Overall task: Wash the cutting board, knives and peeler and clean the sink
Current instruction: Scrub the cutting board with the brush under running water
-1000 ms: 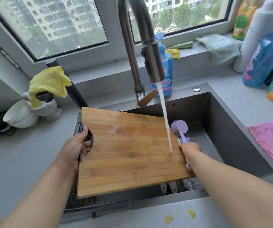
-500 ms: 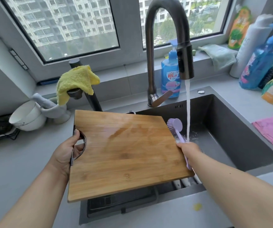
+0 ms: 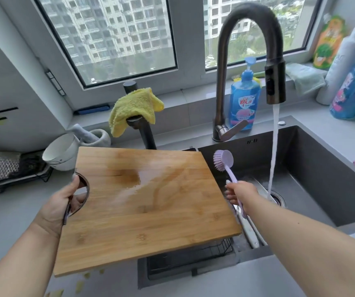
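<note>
A person's left hand (image 3: pixel 65 202) grips the wet bamboo cutting board (image 3: pixel 150 202) over the sink's (image 3: pixel 326 168) nine o'clock edge; right hand (image 3: pixel 239 192) clutches a lilac dish brush (image 3: pixel 223 160), the faucet's (image 3: pixel 251 61) stream (image 3: pixel 274 146) falling clear at three o'clock.

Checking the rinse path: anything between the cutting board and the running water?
Nothing visible. The cutting board, gripped by the left hand at its handle hole, sits left of the water stream. Only the purple brush, held by the right hand, lies in the gap, at the board's right edge.
</note>
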Tool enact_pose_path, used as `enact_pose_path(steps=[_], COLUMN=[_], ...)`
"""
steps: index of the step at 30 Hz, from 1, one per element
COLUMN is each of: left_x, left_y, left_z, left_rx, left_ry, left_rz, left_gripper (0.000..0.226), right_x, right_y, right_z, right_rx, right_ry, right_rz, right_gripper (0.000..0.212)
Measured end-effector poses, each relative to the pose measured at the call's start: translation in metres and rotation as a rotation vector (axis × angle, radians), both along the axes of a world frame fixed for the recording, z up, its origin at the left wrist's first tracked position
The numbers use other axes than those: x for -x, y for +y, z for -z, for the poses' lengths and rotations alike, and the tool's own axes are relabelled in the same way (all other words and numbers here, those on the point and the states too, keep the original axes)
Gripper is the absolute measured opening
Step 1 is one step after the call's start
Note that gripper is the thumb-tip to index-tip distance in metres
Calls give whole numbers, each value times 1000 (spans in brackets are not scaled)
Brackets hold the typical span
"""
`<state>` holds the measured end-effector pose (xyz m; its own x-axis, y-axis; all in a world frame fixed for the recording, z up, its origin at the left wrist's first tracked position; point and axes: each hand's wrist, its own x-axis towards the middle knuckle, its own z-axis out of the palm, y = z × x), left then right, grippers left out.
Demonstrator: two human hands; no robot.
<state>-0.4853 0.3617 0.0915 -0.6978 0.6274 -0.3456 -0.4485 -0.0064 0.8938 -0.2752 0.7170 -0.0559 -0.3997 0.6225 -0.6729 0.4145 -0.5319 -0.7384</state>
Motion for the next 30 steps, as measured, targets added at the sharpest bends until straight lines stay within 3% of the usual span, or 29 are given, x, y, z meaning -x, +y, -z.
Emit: enact_pose_path(steps=[2, 5, 8, 12, 14, 24, 30], left_x=[7, 4, 17, 19, 23, 29, 30], left_y=[-10, -17, -28, -22, -13, 25, 25], left_z=[-5, -9, -6, 4, 12, 33, 40], left_rx=[24, -160, 59, 102, 121, 271, 345], left_ry=[7, -44, 70, 71, 75, 120, 53], left_rz=[25, 125, -49, -53, -102, -94, -96], left_gripper=[73, 58, 39, 59, 37, 32, 30], right_x=[8, 20, 25, 24, 23, 25, 24], right_y=[-8, -18, -26, -34, -36, -33, -32], right_z=[-4, -5, -7, -8, -8, 8, 13], right_rx=[24, 21, -62, -77, -104, -177, -197], right_ry=[15, 47, 11, 46, 44, -58, -83], right_rz=[-10, -20, -33, -45, -9, 27, 20], right_gripper=[20, 20, 19, 20, 19, 20, 22])
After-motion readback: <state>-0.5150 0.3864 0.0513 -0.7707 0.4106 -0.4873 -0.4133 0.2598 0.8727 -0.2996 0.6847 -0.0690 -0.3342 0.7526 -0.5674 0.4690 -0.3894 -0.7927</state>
